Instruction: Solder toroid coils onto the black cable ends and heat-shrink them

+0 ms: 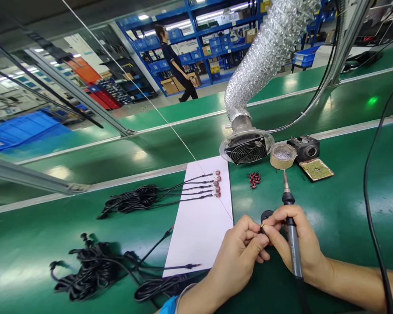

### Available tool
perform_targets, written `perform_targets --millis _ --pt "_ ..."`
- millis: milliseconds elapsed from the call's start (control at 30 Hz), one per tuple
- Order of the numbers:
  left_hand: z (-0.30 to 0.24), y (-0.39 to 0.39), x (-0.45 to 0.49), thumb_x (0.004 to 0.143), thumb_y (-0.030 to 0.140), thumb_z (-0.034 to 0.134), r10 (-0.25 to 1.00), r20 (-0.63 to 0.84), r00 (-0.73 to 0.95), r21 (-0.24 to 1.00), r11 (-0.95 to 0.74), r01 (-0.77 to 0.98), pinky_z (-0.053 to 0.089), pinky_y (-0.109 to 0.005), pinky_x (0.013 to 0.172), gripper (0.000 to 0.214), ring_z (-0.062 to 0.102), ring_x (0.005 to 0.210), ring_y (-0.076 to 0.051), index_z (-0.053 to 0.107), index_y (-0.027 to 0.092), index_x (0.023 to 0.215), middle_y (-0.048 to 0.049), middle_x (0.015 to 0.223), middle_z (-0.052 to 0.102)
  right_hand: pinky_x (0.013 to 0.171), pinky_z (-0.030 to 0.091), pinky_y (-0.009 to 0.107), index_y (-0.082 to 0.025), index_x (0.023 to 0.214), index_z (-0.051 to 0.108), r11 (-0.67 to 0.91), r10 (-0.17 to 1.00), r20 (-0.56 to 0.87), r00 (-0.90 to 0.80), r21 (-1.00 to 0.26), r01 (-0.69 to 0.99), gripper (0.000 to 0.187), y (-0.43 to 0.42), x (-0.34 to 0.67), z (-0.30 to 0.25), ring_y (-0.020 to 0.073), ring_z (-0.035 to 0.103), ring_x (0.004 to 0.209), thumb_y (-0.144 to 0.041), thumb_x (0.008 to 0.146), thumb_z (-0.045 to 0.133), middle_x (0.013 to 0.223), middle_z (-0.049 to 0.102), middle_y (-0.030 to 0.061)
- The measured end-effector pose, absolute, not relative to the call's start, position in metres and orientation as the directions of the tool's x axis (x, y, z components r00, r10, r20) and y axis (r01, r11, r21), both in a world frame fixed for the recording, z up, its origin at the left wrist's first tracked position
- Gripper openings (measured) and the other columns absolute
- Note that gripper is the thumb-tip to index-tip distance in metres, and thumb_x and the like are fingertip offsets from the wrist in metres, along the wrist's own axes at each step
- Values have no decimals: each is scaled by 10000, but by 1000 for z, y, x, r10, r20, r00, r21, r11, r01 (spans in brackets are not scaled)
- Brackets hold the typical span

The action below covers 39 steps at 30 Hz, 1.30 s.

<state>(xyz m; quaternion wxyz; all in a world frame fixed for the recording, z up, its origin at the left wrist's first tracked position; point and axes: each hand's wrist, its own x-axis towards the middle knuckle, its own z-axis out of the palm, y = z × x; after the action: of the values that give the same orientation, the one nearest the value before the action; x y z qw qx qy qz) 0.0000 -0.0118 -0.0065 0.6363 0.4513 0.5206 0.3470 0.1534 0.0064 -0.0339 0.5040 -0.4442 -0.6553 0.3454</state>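
My left hand (240, 253) is closed, its thumb and forefinger pinching a small black piece whose kind I cannot make out. From that piece sticks a short yellow wire (262, 225), which the fingertips of my right hand (299, 237) meet. A soldering iron (293, 244) rests in my right hand, its tip pointing away toward a round tub (283, 155). Just beyond my fingertips sits a black round object (267, 215), partly hidden. A thin pale wire (180, 137) runs down from above to beside my left hand.
Black cables (131, 198) end in small metal connectors (218, 184) on a white sheet (203, 235). More coiled cables (88, 270) lie left. Small red-black parts (254, 179), a fume extractor (247, 148), a soldering iron stand (306, 148) and a sponge tray (316, 169) are beyond. A person (177, 65) walks behind.
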Motion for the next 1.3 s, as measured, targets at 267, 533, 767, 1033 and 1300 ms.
perform_targets --millis 267,533,767,1033,1300 --pt "-8 -13 0 889 536 577 935 -309 174 951 302 70 351 -185 463 365 496 469 -85 442 197 885 45 576 597 602 555 223 -240 975 450 284 957 267 -118 -945 166 207 6 152 -35 116 619 652 -264 898 640 821 644 8" --pt "4 5 -8 831 555 616 906 -333 261 941 335 36 312 -231 559 401 420 531 -101 615 154 840 39 538 513 717 570 251 -263 1077 467 329 903 307 -300 -944 25 249 20 171 -25 139 652 810 -159 899 607 921 655 25" --pt "9 7 -10 759 445 647 872 -369 323 926 373 49 249 -240 582 307 318 579 -95 553 166 673 49 599 423 736 575 237 -278 1083 477 198 862 246 -443 -968 -153 261 28 171 -24 107 671 780 -186 913 653 895 674 -16" --pt "5 8 -16 752 409 642 784 -399 475 907 414 78 246 -238 567 265 321 583 -94 561 164 695 47 616 420 675 544 250 -257 1051 492 261 838 248 -486 -964 -43 125 21 174 -38 119 615 738 -191 962 548 874 613 3" --pt "-2 4 -15 892 350 517 827 -385 409 906 255 338 268 -232 531 202 339 581 -108 503 192 766 55 634 393 741 547 316 -283 1133 463 582 733 446 -514 -802 134 328 25 178 -27 172 653 832 -115 882 590 928 658 18"
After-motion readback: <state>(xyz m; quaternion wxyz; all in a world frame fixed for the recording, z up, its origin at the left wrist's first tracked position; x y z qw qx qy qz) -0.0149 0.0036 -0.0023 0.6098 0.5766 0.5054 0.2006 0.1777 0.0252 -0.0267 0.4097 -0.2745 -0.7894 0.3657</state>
